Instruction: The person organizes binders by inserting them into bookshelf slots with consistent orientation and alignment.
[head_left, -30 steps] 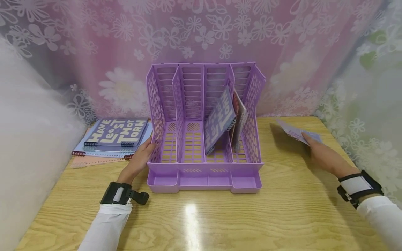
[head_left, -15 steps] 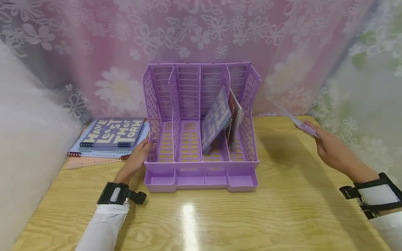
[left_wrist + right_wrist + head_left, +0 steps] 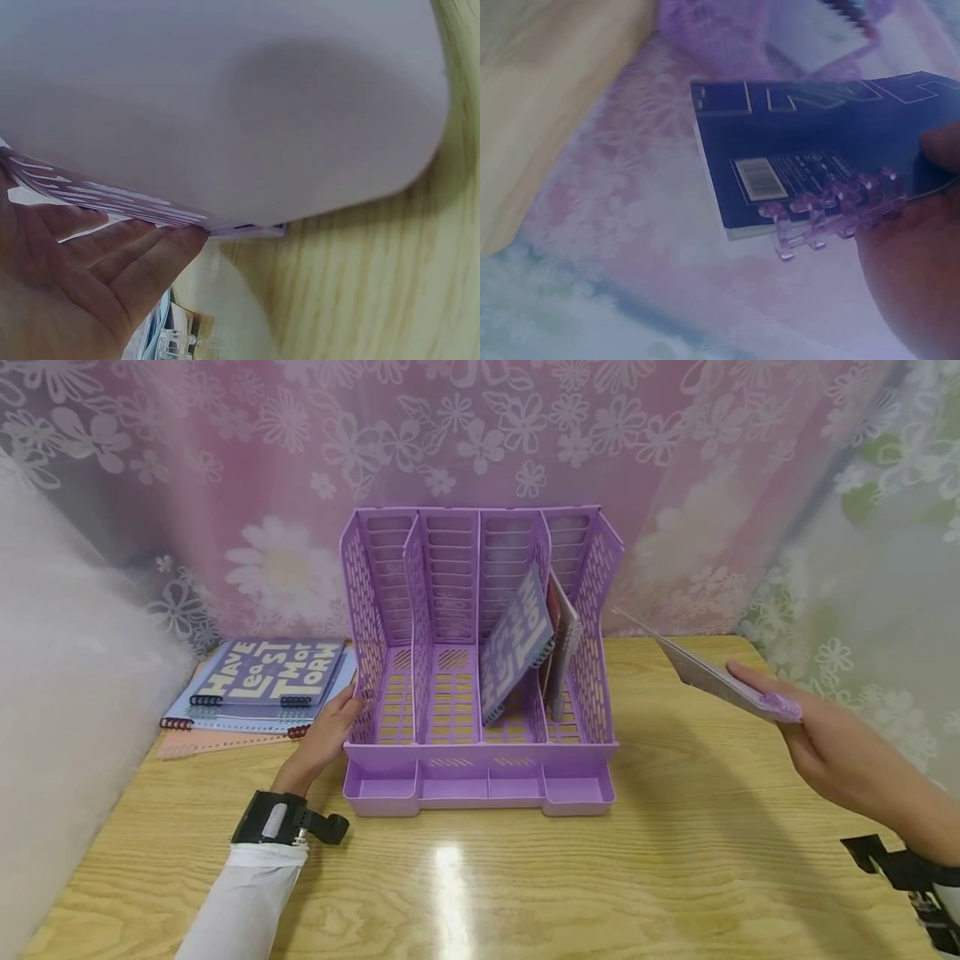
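Note:
A purple desk file rack (image 3: 480,757) stands in the middle of the table. My left hand (image 3: 322,743) touches its left side wall; in the left wrist view its straight fingers lie along the slotted panel (image 3: 105,199). On the far right, my right hand (image 3: 847,760) holds a thin notebook (image 3: 705,675) in the air, pinched near its purple ring binding. In the right wrist view, the notebook's dark blue cover (image 3: 780,150) carries a barcode. Inside the rack, a lettered blue notebook (image 3: 517,643) leans in the third compartment. Other notebooks (image 3: 561,652) stand in the rightmost one.
To the rack's left lies a stack of ring-bound notebooks (image 3: 270,672), a lettered blue one on top. Small trays (image 3: 453,789) run along the rack's front. A pink flowered curtain (image 3: 450,443) hangs behind the wooden table (image 3: 562,885).
My right hand has drawn the notebook up and toward me on the right, turning it so the purple binding faces me. The left hand stays at the rack's left side.

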The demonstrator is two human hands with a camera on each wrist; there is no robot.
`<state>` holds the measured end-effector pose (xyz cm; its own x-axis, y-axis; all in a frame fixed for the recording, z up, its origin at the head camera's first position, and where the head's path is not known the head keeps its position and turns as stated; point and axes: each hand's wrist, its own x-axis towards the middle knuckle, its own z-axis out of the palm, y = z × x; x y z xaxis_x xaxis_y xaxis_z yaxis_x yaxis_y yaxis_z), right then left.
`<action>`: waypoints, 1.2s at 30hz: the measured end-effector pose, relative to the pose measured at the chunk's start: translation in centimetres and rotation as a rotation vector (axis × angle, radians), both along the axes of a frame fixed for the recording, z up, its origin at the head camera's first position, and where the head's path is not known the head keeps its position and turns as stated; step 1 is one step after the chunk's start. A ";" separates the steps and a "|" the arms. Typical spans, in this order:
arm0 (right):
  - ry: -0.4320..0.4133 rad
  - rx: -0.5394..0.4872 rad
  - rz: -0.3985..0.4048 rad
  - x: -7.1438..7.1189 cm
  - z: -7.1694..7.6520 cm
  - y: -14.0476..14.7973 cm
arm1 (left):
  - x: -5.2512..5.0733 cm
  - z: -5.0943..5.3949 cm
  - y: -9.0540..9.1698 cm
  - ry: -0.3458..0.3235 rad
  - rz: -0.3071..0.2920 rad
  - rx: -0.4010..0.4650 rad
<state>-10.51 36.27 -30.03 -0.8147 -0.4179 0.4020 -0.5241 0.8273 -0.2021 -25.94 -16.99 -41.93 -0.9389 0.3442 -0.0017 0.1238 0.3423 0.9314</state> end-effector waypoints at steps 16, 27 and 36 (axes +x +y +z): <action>0.039 -0.102 0.104 -0.5 2.9 -4.0 | -0.2 -0.2 0.5 0.033 0.010 -0.018; -0.054 -0.228 0.165 -3.7 4.2 -9.1 | 0.2 0.3 -0.2 0.015 0.010 -0.030; -0.190 -0.577 0.065 -6.7 3.9 -14.1 | 0.0 -0.1 0.0 0.006 0.030 -0.012</action>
<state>-17.24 22.22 -26.16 -0.8744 -0.2271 0.4288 -0.4808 0.5239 -0.7031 -25.97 -16.94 -41.99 -0.9488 0.3160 0.0001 0.1191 0.3575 0.9263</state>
